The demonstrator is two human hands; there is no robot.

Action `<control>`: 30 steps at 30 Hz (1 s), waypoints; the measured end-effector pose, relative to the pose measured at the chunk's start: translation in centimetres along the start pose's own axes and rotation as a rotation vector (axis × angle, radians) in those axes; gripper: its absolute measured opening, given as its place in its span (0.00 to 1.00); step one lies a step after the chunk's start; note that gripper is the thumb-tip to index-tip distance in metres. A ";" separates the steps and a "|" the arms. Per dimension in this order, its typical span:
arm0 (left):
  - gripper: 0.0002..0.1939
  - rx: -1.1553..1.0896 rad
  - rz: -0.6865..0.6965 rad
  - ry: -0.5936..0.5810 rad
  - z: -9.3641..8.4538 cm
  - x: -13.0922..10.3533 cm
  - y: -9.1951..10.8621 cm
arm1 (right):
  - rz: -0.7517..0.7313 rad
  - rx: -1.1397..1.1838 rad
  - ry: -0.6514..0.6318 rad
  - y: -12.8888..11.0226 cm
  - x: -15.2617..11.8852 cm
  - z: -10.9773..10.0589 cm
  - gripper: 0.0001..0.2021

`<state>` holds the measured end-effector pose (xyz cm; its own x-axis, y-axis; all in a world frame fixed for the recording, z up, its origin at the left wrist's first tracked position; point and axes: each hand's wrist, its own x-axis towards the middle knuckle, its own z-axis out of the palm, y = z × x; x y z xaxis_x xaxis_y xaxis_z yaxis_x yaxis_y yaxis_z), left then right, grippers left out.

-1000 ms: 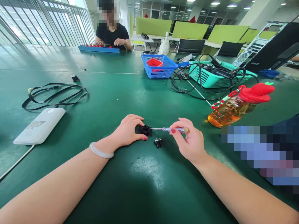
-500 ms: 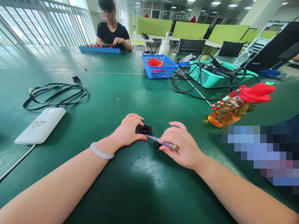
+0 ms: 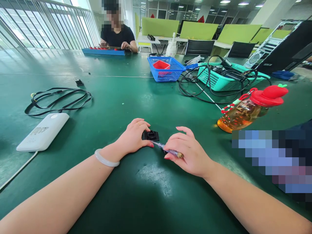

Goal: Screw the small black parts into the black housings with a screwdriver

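On the green table point(image 3: 146, 195), the right hand point(image 3: 188, 152) pinches a small screwdriver point(image 3: 167, 150), tip toward a black part point(image 3: 151, 135) that the left hand point(image 3: 134, 136) pins down with closed fingers. Farther back, a bottle point(image 3: 246, 110) holds amber liquid; a blue basket point(image 3: 168, 73) holds a red box point(image 3: 161, 65); a teal basket point(image 3: 219, 83) holds cables.

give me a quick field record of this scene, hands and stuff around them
left hand: fingers pinning a small black part to the green table
right hand: holding a clear-handled screwdriver, tip beside the part
left side: white power bank, looped black cable
right side: amber bottle with red lid, lying tilted
far: blue basket, teal basket, another person seated
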<state>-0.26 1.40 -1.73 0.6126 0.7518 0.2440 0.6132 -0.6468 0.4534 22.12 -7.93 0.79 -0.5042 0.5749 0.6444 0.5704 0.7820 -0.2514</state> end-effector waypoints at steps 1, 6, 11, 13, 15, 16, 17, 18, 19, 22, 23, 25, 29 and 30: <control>0.25 -0.002 0.001 0.000 0.0 0.0 0.0 | 0.018 0.006 -0.015 0.0 0.0 0.1 0.05; 0.25 -0.008 0.012 0.002 -0.1 0.0 -0.1 | 0.089 0.059 -0.020 0.0 0.0 0.0 0.08; 0.25 -0.007 0.000 0.009 0.0 -0.1 0.1 | 0.044 0.061 0.153 -0.2 0.0 -0.5 0.04; 0.23 -0.015 -0.007 0.005 0.1 -0.2 0.2 | 0.074 0.040 0.163 -0.1 -0.1 -0.5 0.03; 0.22 -0.027 -0.009 0.006 0.1 -0.3 0.3 | 0.110 0.030 0.142 0.2 -0.1 -0.3 0.02; 0.21 -0.034 -0.009 0.009 0.1 -0.3 0.4 | 0.126 0.031 0.130 0.3 -0.1 -0.2 0.02; 0.20 -0.040 -0.009 0.014 0.1 -0.3 0.5 | 0.139 0.032 0.117 0.4 -0.2 -0.1 0.02; 0.20 -0.047 -0.007 0.019 0.1 -0.3 0.5 | 0.147 0.035 0.103 0.5 -0.2 0.0 0.02; 0.19 -0.054 -0.004 0.024 0.1 -0.3 0.6 | 0.150 0.039 0.085 0.6 -0.2 0.1 0.02; 0.18 -0.073 0.011 0.046 -0.1 -0.2 0.7 | 0.159 0.066 0.035 0.9 -0.4 0.2 0.03; 0.18 -0.079 0.019 0.055 -0.2 -0.2 0.7 | 0.171 0.079 0.036 0.9 -0.4 0.1 0.03; 0.18 -0.090 0.039 0.071 -0.3 -0.2 0.8 | 0.215 0.106 0.080 1.0 -0.4 0.0 0.03; 0.19 -0.091 0.084 0.066 -0.4 -0.1 0.7 | 0.333 0.131 0.158 1.0 -0.4 -0.1 0.04; 0.19 -0.085 0.092 0.058 -0.4 0.0 0.6 | 0.339 0.128 0.146 1.0 -0.3 -0.1 0.04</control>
<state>-0.11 1.01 -1.10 0.6331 0.6972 0.3363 0.5098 -0.7024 0.4967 22.94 -7.34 0.40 -0.1986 0.7728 0.6028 0.5986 0.5827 -0.5497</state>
